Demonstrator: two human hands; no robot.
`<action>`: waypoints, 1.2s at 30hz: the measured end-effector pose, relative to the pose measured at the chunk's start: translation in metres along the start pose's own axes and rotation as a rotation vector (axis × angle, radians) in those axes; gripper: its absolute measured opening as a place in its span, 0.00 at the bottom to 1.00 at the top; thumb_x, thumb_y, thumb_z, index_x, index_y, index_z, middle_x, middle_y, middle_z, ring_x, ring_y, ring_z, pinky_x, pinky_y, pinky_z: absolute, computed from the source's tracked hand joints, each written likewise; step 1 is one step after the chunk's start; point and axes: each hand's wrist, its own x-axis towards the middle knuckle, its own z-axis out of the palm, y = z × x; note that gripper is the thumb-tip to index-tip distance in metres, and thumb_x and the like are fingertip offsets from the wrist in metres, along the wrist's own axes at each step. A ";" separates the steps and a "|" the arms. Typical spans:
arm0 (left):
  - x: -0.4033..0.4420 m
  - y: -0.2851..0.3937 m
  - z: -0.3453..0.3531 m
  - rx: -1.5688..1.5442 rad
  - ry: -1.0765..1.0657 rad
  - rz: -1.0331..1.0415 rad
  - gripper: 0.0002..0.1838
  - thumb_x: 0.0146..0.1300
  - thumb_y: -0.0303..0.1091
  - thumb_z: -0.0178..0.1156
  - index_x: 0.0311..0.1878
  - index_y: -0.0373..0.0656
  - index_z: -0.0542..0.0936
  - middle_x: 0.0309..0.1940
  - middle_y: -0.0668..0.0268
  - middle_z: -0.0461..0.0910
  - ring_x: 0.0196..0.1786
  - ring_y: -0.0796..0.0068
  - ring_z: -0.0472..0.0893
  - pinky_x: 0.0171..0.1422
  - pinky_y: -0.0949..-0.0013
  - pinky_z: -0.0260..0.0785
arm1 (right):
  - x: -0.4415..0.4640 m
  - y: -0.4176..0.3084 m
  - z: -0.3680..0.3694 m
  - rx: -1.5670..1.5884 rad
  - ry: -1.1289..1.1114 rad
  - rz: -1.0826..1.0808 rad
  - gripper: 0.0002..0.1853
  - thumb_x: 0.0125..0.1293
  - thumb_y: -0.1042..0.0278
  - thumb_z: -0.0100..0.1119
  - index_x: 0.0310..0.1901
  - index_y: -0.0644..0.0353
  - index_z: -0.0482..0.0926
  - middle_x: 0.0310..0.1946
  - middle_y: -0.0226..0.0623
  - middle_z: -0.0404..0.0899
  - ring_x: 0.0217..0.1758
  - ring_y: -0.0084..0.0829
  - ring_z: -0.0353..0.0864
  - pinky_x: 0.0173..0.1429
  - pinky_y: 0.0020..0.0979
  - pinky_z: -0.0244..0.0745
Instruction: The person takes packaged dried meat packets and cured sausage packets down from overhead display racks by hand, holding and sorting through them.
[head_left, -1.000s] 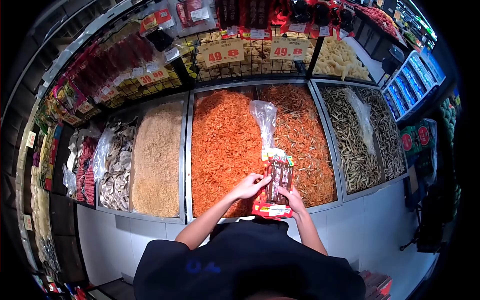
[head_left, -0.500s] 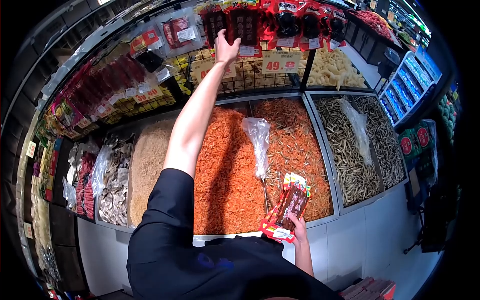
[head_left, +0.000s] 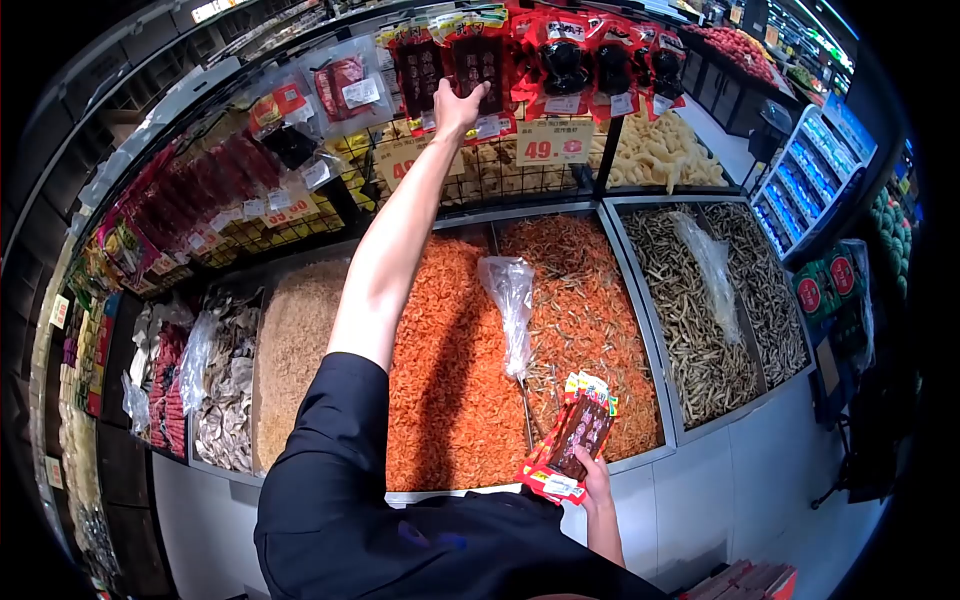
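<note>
1. So the left hand is reaching way up to the hanging display, with its fingers sitting right at the lower part of a dark packet. Honestly can't tell whether that grip is closing on it or just resting against it.
2. The right hand is staying low near the body, and its grip is clasping some red-edged packs, thumb lying over the front one. The other fingers are mostly hiding underneath.
3. Those packs are tilting a bit, hovering over the front of the bin of reddish dried bits.
4. A clear plastic bag is lying along the bin's left divider, up and left of the packs.
5. Up top, a second dark packet is hanging just left of the first, and red bags with black contents are hanging to the right.
6. A price sign is showing below those.
</note>
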 end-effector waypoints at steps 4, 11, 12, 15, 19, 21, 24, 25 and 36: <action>-0.003 0.010 -0.009 -0.025 -0.100 -0.079 0.33 0.54 0.49 0.74 0.50 0.34 0.72 0.45 0.55 0.81 0.47 0.64 0.80 0.54 0.62 0.71 | 0.002 -0.004 0.003 -0.004 -0.001 -0.012 0.15 0.70 0.73 0.56 0.57 0.64 0.72 0.49 0.38 0.80 0.49 0.32 0.83 0.54 0.36 0.81; 0.001 0.014 -0.028 -0.252 -0.319 -0.046 0.31 0.63 0.47 0.67 0.56 0.31 0.70 0.51 0.56 0.79 0.52 0.70 0.78 0.58 0.65 0.70 | -0.003 0.001 0.004 0.019 -0.011 -0.012 0.15 0.70 0.73 0.56 0.57 0.65 0.72 0.49 0.39 0.80 0.49 0.33 0.84 0.54 0.37 0.82; 0.004 0.015 -0.033 -0.215 -0.390 -0.060 0.32 0.65 0.48 0.65 0.60 0.31 0.69 0.54 0.55 0.79 0.54 0.70 0.77 0.62 0.66 0.68 | -0.002 0.003 0.004 0.020 -0.012 -0.011 0.16 0.70 0.72 0.56 0.57 0.65 0.72 0.49 0.40 0.81 0.49 0.33 0.84 0.54 0.37 0.82; 0.007 0.018 -0.046 -0.362 -0.490 -0.029 0.34 0.65 0.51 0.65 0.61 0.31 0.69 0.56 0.54 0.78 0.58 0.69 0.76 0.64 0.65 0.67 | -0.004 0.004 0.005 0.008 -0.015 0.007 0.16 0.70 0.73 0.56 0.58 0.65 0.72 0.49 0.41 0.81 0.49 0.34 0.84 0.55 0.38 0.82; -0.005 0.061 -0.075 -0.214 -0.579 -0.168 0.34 0.67 0.55 0.61 0.62 0.34 0.69 0.52 0.57 0.81 0.53 0.72 0.81 0.63 0.60 0.70 | -0.004 0.007 0.004 -0.007 -0.028 0.017 0.17 0.70 0.73 0.55 0.58 0.66 0.71 0.50 0.43 0.81 0.50 0.35 0.84 0.56 0.39 0.82; -0.018 0.086 -0.090 -0.234 -0.564 -0.191 0.28 0.67 0.49 0.62 0.58 0.36 0.72 0.44 0.60 0.84 0.41 0.76 0.85 0.48 0.70 0.78 | -0.003 0.009 0.004 0.004 -0.045 0.042 0.16 0.70 0.73 0.55 0.58 0.66 0.72 0.50 0.43 0.81 0.50 0.35 0.84 0.57 0.40 0.82; -0.035 0.100 -0.101 -0.254 -0.605 -0.197 0.23 0.67 0.47 0.63 0.55 0.38 0.75 0.39 0.63 0.85 0.36 0.79 0.85 0.42 0.73 0.79 | -0.003 0.011 0.004 -0.012 -0.061 0.054 0.16 0.71 0.72 0.55 0.58 0.66 0.72 0.50 0.42 0.81 0.50 0.35 0.84 0.56 0.39 0.81; -0.042 0.106 -0.106 -0.260 -0.607 -0.204 0.23 0.67 0.47 0.63 0.54 0.38 0.76 0.38 0.63 0.85 0.35 0.79 0.85 0.41 0.73 0.79 | -0.003 0.009 0.007 -0.024 -0.075 0.052 0.16 0.71 0.72 0.55 0.58 0.66 0.72 0.50 0.42 0.81 0.50 0.35 0.84 0.56 0.39 0.81; -0.180 0.136 -0.151 -0.495 -0.673 -0.181 0.21 0.70 0.40 0.59 0.59 0.36 0.74 0.51 0.64 0.81 0.49 0.78 0.80 0.58 0.69 0.73 | -0.001 0.010 0.008 -0.071 -0.111 0.028 0.18 0.70 0.73 0.56 0.60 0.65 0.71 0.51 0.38 0.80 0.50 0.30 0.82 0.56 0.33 0.79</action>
